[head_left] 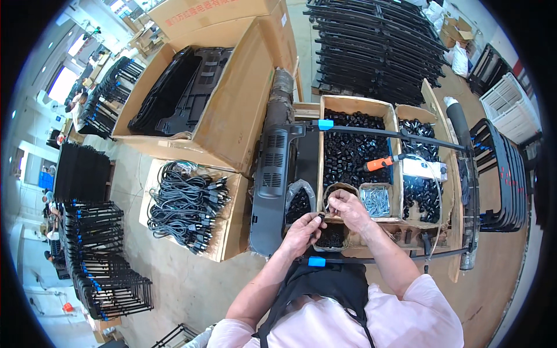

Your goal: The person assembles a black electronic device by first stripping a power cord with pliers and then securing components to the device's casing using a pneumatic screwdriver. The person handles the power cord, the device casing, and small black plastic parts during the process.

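My left hand (303,231) pinches a small black part (321,218) at its fingertips, above a tub of black parts (332,238); my right hand (346,207) (fingers curled, contents unclear) hovers just beside it.

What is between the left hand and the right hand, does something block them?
Nothing visible does. The left hand pinches a small black part, and the right hand is just beside it over a small carton. Only open space lies between them.
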### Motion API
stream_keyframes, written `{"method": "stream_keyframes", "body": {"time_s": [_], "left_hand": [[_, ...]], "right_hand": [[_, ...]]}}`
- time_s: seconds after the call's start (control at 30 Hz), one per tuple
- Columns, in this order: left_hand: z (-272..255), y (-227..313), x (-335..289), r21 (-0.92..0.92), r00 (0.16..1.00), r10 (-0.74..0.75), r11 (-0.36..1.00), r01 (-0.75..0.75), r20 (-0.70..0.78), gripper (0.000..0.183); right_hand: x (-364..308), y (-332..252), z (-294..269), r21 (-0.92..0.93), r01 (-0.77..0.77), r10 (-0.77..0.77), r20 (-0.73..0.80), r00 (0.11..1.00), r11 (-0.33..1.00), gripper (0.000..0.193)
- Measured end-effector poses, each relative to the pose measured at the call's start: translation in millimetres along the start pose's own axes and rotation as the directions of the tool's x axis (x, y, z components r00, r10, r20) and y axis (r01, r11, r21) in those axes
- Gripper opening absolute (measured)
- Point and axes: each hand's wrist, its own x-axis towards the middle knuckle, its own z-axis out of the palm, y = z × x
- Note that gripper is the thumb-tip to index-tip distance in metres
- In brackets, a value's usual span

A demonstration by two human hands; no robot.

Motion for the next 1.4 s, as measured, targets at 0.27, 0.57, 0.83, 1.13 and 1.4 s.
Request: {"method": "stream_keyframes", "body": {"time_s": [0.27, 0.57, 0.83, 1.13, 1.4], "left_hand": [[-24, -4, -17, 0.021, 0.998, 0.062, 0.998, -0.062, 0.005, 0.028], [-54, -9, -30, -0.088, 0.996, 0.078, 0.993, -0.081, -0.040, 0.025], [-68, -1, -62, -0.268, 0.970, 0.075, 0.953, -0.138, -0.233, 0.034], [-105, -25, -136, -0.521, 0.980, 0.180, 0.830, -0.197, -0.082, 0.024], [-118, -11, -150, -0.287, 0.984, 0.131, 0.944, -0.161, -0.122, 0.033]], "right_hand": [[-15, -32, 59, -0.724, 0.082, -0.060, 0.056, 0.997, 0.685, 0.019], [-12, -23, 97, -0.833, 0.509, -0.207, 0.470, 0.858, 0.216, 0.025], [4, -6, 143, -0.833, 0.525, -0.204, 0.491, 0.847, 0.177, 0.035], [53, 41, 209, -0.762, 0.644, -0.250, 0.611, 0.751, 0.074, 0.032], [63, 53, 227, -0.772, 0.635, -0.204, 0.627, 0.752, -0.034, 0.032]]}}
